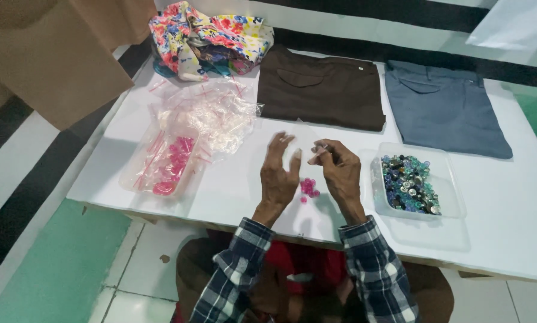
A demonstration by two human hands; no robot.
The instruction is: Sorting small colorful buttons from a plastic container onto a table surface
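Bags (205,113), clear with red strips, lay heaped far left, one holding pink buttons (173,161). Left hand (278,173) open, fingers spread; small pink pile (308,187) between hands; right hand (337,170) pinched, contents unclear. One clear tub (454,179) of mixed buttons right.

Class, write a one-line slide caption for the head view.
Two hands, left hand and right hand, raised above pink buttons on a white table.

The white table (496,239) carries a clear button tray (454,206), with pink buttons (308,188) left of it and folded trousers (445,107) behind.
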